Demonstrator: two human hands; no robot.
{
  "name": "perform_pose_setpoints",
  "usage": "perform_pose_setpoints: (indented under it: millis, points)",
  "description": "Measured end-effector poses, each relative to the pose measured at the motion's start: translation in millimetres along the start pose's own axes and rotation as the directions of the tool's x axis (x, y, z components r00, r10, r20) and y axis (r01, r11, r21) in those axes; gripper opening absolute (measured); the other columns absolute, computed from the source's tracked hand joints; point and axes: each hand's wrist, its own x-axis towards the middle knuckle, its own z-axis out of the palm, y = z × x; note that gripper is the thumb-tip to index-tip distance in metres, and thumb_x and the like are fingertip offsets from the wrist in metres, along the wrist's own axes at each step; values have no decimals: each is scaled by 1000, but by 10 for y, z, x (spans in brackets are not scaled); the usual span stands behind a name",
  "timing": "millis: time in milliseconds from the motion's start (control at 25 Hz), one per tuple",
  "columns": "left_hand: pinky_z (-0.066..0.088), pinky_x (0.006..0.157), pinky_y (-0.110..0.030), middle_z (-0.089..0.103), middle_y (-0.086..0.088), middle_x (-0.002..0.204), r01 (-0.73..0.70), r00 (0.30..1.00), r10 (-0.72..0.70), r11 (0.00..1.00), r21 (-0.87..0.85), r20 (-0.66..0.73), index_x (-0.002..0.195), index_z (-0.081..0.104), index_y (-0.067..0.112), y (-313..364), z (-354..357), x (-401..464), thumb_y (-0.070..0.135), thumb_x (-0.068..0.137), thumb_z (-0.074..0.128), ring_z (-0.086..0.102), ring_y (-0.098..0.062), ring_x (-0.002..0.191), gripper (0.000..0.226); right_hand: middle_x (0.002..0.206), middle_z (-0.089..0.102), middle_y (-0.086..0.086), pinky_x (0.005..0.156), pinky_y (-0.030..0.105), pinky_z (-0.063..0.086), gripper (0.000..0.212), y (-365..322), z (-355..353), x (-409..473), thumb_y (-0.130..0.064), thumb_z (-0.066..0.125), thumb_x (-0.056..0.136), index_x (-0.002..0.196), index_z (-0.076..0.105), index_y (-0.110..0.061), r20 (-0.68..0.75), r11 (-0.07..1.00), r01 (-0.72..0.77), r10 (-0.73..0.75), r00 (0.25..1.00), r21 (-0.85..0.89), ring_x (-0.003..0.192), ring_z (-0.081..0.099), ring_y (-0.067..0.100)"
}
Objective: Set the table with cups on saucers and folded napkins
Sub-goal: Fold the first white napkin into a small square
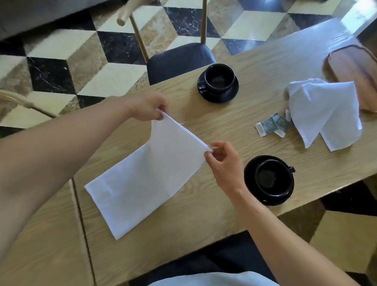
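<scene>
**White napkin held by two corners above a wooden table**

White cloth napkin: main item, spread at a slant on the wooden table. Its near end lies flat on the wood; its far edge is lifted off the surface and pulled taut between both hands.

Left hand: at the napkin's far left corner, fingers curled and pinching that corner.

Right hand: at the napkin's far right corner, thumb and forefinger pinching the corner, other fingers loosely curled. The napkin hangs down and to the left from this hand.

Black cup on black saucer: just to the right of the napkin, close beside the right hand, handle pointing away to the right.

Second black cup on its saucer: beyond the napkin, near the table's far edge.

Second white napkin: well to the right of the main napkin, loosely folded and rumpled, one edge touching a brown wooden tray.

Small paper sachets: between the main napkin and the rumpled one, just beside the latter.

Dark-seated chair: beyond the napkin, tucked at the table's far side.

Chequered tile floor: around the table.
</scene>
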Motion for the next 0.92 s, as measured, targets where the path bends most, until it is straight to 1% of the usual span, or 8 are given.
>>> perform_pose_setpoints:
  millis: [80, 200, 280, 400, 520, 640, 800, 920]
  points:
    - [51, 68, -34, 69, 1, 84, 124, 975, -140, 987, -103, -170, 84, 75, 18, -237, -223, -436, 17, 83, 73, 64, -21, 85, 2, 82, 74, -11, 74, 24, 54, 23, -340, 98, 145, -22, 73, 85, 108, 74, -26, 82, 999, 45, -43, 996, -27, 78, 69, 5]
    - [47, 59, -26, 70, 6, 73, 190, 866, -352, 889, -416, -357, 80, 77, 22, -551, -483, -1148, 22, 81, 83, 62, -11, 70, 6, 75, 76, -13, 69, 29, 56, 8, -969, 341, 371, -25, 74, 82, 89, 78, -24, 179, 988, 152, -145, 973, -24, 70, 70, 4]
    - [54, 67, -28, 73, 7, 74, 135, 764, -467, 791, -597, -445, 79, 76, 22, -678, -640, -1633, 22, 81, 84, 67, -8, 72, 8, 68, 73, -17, 59, 20, 51, 3, -1463, 540, 469, -28, 77, 81, 79, 76, -27, 225, 972, 236, -229, 947, -7, 62, 65, -3]
    - [59, 90, -47, 75, -15, 99, -10, 591, -598, 666, -746, -542, 90, 75, 13, -763, -938, -2176, 18, 84, 81, 72, -32, 98, 9, 75, 76, -6, 64, 23, 56, 8, -2232, 818, 580, -30, 77, 84, 77, 75, -26, 288, 947, 318, -320, 903, 56, 70, 68, 9]
    - [61, 88, -43, 77, -10, 101, -194, 406, -647, 630, -752, -646, 92, 77, 15, -720, -1237, -2590, 20, 86, 79, 73, -29, 100, 7, 84, 76, 5, 81, 34, 62, 8, -2962, 1009, 581, -28, 75, 87, 83, 75, -21, 315, 898, 420, -438, 842, 129, 81, 73, 21]
    - [63, 84, -38, 79, -1, 94, -323, 275, -603, 676, -662, -749, 87, 78, 26, -570, -1387, -2868, 25, 87, 79, 75, -21, 93, 1, 88, 76, 12, 89, 44, 61, 8, -3400, 1042, 499, -24, 74, 88, 85, 73, -17, 321, 844, 489, -536, 781, 221, 88, 74, 31]
    - [61, 86, -38, 78, -2, 87, -380, 246, -590, 671, -636, -769, 91, 77, 25, -382, -1108, -3064, 21, 90, 76, 74, -22, 89, 4, 79, 75, -4, 85, 36, 61, 5, -3324, 915, 334, -18, 74, 90, 87, 70, -20, 383, 811, 533, -585, 715, 243, 79, 71, 13]
    - [58, 81, -29, 77, 4, 94, -259, 374, -518, 738, -623, -769, 100, 75, 23, -284, -434, -3082, 27, 91, 74, 72, -11, 90, 11, 75, 74, -11, 65, 14, 51, 8, -2834, 739, 223, -18, 75, 88, 88, 70, -24, 427, 818, 559, -557, 712, 135, 69, 65, 0]
